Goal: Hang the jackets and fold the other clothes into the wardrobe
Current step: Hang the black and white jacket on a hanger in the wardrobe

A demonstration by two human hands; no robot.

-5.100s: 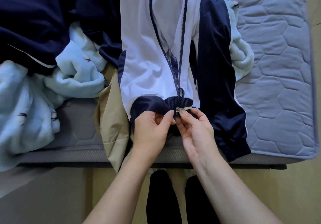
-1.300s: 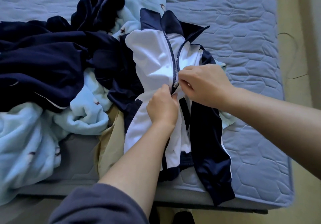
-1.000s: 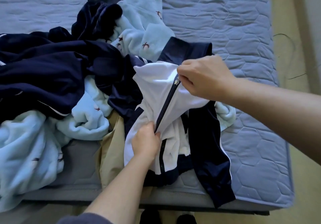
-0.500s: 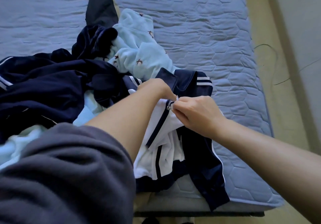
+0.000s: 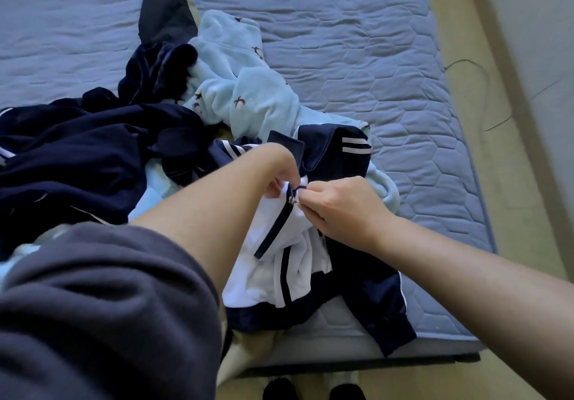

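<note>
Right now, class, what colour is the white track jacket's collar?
The collar is navy with white stripes; head view.

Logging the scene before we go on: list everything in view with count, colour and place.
jacket: one, white and navy, near mattress edge, zipped nearly to collar
zipper pull: one, silver, at jacket's collar
fleece garment: at least one, light blue, behind jacket
navy clothes: pile, count unclear, left of jacket
tan garment: one, under jacket, hanging off edge
mattress: one, blue-grey, quilted, under everything
cord: one, dark, on floor at right
sleeve: one, grey, on left arm
left hand: one, pinches jacket beside zipper
right hand: one, pinches zipper pull
</note>
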